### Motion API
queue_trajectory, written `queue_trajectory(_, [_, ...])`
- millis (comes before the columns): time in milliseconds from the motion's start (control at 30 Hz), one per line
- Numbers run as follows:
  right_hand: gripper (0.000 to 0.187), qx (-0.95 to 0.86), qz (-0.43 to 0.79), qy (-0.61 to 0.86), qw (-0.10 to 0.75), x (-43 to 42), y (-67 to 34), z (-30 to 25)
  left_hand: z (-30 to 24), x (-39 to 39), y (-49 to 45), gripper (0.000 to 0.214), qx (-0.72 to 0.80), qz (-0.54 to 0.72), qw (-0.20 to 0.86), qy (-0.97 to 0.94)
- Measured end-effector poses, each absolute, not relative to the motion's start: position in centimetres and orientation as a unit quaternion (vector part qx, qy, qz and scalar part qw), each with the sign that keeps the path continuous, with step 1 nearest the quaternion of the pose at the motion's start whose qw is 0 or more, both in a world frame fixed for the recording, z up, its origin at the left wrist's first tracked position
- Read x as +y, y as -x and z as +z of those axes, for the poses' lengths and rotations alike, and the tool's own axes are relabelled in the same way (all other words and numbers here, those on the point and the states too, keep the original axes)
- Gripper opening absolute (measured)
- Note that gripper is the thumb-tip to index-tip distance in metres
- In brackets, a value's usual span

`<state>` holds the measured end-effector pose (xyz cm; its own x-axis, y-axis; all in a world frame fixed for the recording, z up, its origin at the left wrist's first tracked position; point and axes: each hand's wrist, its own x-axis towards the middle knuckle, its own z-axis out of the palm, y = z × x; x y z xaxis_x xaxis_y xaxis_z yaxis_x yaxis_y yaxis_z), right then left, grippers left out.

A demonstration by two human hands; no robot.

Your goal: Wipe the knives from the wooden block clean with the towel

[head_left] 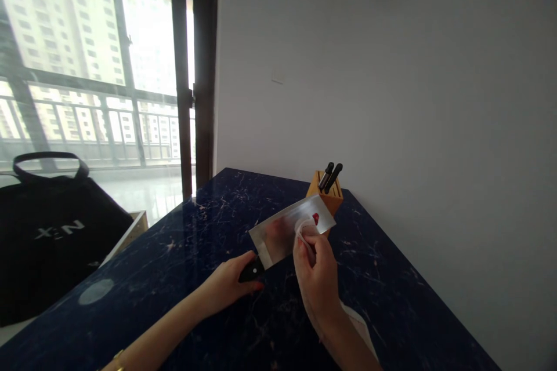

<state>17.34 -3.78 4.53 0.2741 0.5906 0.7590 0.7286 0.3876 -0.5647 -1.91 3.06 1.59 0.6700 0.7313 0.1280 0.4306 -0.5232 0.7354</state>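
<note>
My left hand (230, 281) is closed round the black handle of a cleaver (278, 235), whose broad shiny blade is tilted up to the right above the table. My right hand (319, 266) pinches a pale cloth (306, 232) and presses it against the face of the blade, near its far end. A red patch shows on the blade beside the cloth; whether it is a mark or a reflection I cannot tell. More of the cloth hangs below my right wrist. Just behind the blade stands a wooden knife block (333, 204), partly hidden by it.
Two black-handled tools (331, 178) stick up from the block. The dark blue marbled table (174, 255) runs back to a white wall (391, 98). At the left, a black bag (52, 243) stands beside the table edge, with a glass door and balcony behind.
</note>
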Motion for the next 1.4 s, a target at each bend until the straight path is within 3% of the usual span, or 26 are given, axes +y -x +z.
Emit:
queue_trajectory(200, [0.009,-0.617,-0.083,0.539,0.568,-4.1,-17.8,5.2,2.3,2.3,2.1,0.032,0.244,0.198,0.449,-0.836])
queue_trajectory(467, [0.008,-0.638,-0.093,0.546,0.535,-3.9,-17.6,4.6,1.1,2.3,1.9,0.041,0.234,0.162,0.582,-0.762])
queue_trajectory(767, [0.029,-0.747,-0.066,0.529,0.397,-3.7,-14.1,2.5,0.0,2.9,1.6,0.047,0.309,0.172,0.514,-0.781])
queue_trajectory(1033, [0.029,-0.636,-0.075,0.579,0.505,-3.0,-18.2,3.8,0.1,2.7,1.6,0.043,0.318,0.145,0.515,-0.783])
queue_trajectory(1267, [0.029,-0.74,-0.055,0.541,0.397,-3.7,-14.9,3.2,-0.2,2.8,1.5,0.038,0.32,0.151,0.504,-0.788])
queue_trajectory(1400, [0.027,-0.719,-0.042,0.545,0.43,-3.6,-15.3,3.0,-0.1,2.8,1.4,0.039,0.32,0.142,0.499,-0.792])
